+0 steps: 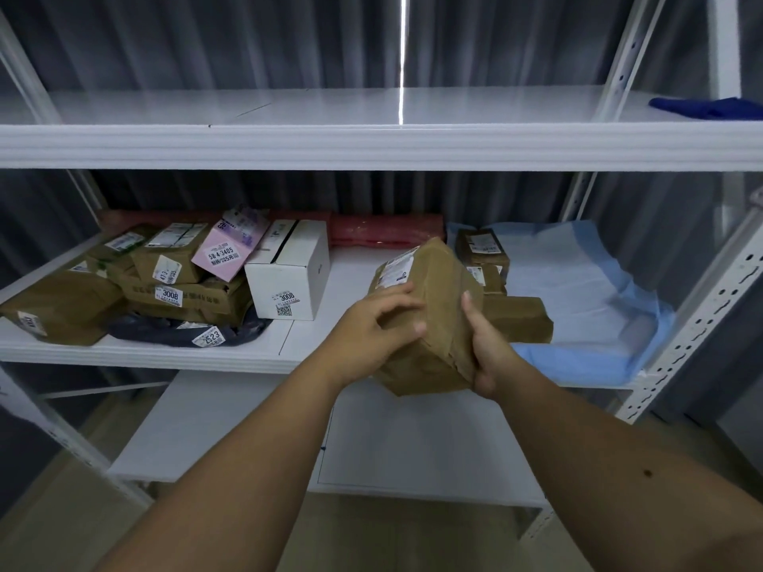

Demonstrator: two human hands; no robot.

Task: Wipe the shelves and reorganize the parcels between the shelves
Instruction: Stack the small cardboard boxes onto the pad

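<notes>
A brown taped parcel with a white label is held tilted in front of the middle shelf. My left hand grips its left side, fingers curled over the top. My right hand grips its right side from below. More brown parcels and a flat brown one lie on the shelf just behind it. A pile of brown parcels, a pink parcel and a white box fill the shelf's left half. A blue cloth lies on the top shelf at the right.
A light blue sheet covers the right part of the middle shelf. A red package lies at the back. A dark bag sits under the left pile. The lower shelf is bare white. White perforated posts frame the right side.
</notes>
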